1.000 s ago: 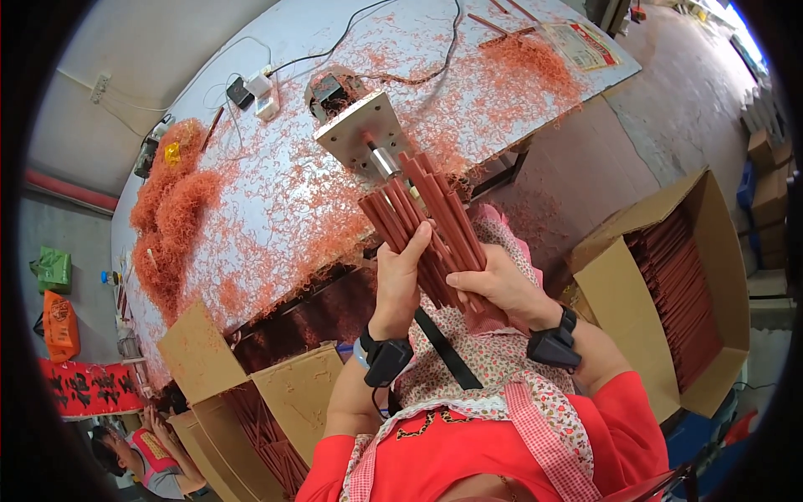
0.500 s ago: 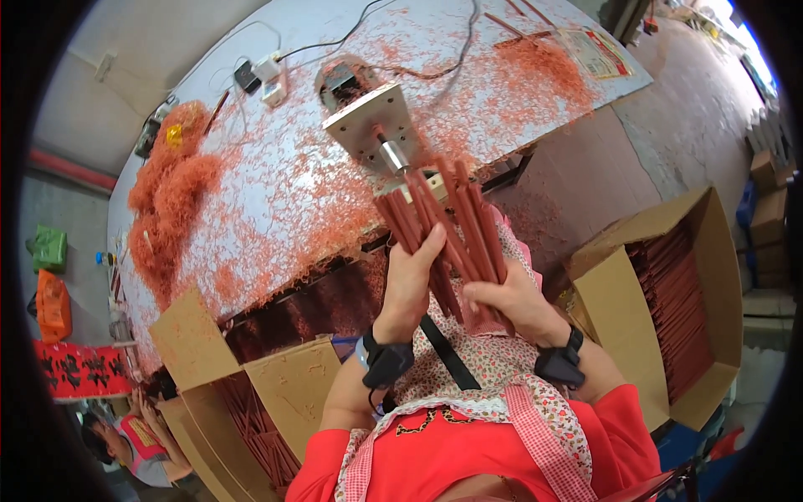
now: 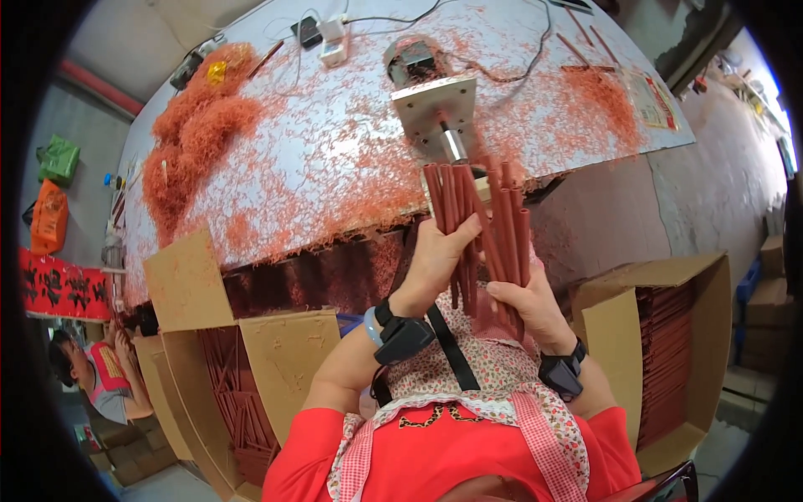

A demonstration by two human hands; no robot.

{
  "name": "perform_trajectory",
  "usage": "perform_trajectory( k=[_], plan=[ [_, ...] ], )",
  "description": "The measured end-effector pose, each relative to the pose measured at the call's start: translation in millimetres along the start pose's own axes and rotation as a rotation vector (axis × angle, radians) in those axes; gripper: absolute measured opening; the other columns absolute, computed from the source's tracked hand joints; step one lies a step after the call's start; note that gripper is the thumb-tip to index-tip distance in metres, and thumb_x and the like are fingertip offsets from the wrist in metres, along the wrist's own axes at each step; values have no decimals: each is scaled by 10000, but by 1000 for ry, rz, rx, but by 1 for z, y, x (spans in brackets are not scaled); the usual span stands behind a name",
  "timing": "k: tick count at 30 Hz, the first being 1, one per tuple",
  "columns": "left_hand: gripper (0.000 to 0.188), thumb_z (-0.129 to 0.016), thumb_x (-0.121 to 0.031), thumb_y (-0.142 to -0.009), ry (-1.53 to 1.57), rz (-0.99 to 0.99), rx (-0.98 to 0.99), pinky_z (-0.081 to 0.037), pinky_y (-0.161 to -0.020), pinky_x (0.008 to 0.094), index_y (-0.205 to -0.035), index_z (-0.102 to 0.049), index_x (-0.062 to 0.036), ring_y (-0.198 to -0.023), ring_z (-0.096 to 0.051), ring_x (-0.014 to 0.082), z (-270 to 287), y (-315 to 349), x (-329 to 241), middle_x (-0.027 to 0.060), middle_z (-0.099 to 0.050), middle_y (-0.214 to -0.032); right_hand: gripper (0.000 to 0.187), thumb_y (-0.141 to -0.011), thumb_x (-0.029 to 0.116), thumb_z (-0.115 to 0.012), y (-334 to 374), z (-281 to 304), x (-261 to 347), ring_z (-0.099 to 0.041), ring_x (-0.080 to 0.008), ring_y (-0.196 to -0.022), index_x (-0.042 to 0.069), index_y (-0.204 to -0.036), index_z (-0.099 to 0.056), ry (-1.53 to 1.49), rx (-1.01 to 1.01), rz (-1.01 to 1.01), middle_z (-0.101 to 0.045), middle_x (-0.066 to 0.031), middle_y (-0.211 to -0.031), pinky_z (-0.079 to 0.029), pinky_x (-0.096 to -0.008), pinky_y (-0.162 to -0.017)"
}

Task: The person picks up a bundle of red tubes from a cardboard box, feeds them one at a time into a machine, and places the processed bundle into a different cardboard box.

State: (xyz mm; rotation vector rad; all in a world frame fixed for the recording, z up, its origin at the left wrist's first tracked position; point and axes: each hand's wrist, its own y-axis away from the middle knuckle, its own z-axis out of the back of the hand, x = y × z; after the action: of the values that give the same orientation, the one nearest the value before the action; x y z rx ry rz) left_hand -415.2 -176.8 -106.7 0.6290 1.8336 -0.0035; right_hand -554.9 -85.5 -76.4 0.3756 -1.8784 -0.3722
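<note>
white tabletop (image 3: 335,105) swept across the twelve o'clock side, and it was littered with curly orange shavings: a tall heap (image 3: 201,130) at ten, a smaller pile (image 3: 604,105) at two! at twelve sat a motor (image 3: 414,58) behind a square metal plate (image 3: 432,99), its silvery spindle (image 3: 454,146) pointing down towards five. and just below that tip, near the centre of the clock, were the brown-red rods (image 3: 447,199), split into two upright bunches! the left hand (image 3: 431,263) had the first bunch, thumb clamped across its front, fingers curled tight round it. the right hand (image 3: 537,305), towards four, gripped the second bunch (image 3: 507,226) near its lower end, thumb pressed flat, the rest of its fingers hidden. one rod slanted between the bunches, upper end by the spindle; whether it touched, you could not tell. more rods lay in open cartons, one carton (image 3: 287,356) at seven, another carton (image 3: 611,347) at four. so the step in hand looked like handling the bunches at the spindle, upper ends foremost, and the next move seemed to call for a firm double hold, ends kept level, fingertips well clear of that metal tip!
</note>
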Motion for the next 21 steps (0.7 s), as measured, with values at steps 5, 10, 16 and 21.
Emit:
perform_trajectory(
  k=[5,10,16,21],
  plan=[
    [278,-632,-249,-874,-11,67,-40,-497,-593,281,-1021,-603,-15,-684,-598,115,6,3,-11,36,-637,-853,357,-799,94,-633,1,10,-8,-520,-67,-635,-12,-1111,-496,-48,5,50,-562,-26,-757,-420,-219,-571],
    [271,-612,-263,-888,38,28,-112,-495,-597,274,-947,-612,1,-682,-607,113,-8,-1,3,39,-633,-772,353,-783,26,-605,13,-2,-25,-538,-88,-556,-2,-1116,-493,118,-1,124,-552,-28,-672,-425,-215,-482],
    [287,-610,-276,-890,89,140,27,-494,-603,267,-967,-613,0,-687,-606,105,-9,9,-4,40,-633,-782,451,-788,60,-641,7,3,-10,-536,-97,-561,-14,-1194,-460,-81,-32,-9,-564,-39,-736,-438,-210,-517],
    [295,-602,-293,-895,31,89,47,-493,-642,271,-997,-598,-16,-713,-602,103,5,2,-5,21,-629,-821,476,-772,50,-660,-1,10,-3,-553,-101,-595,3,-1204,-465,-101,65,-104,-576,-42,-791,-452,-217,-543]
  ],
)
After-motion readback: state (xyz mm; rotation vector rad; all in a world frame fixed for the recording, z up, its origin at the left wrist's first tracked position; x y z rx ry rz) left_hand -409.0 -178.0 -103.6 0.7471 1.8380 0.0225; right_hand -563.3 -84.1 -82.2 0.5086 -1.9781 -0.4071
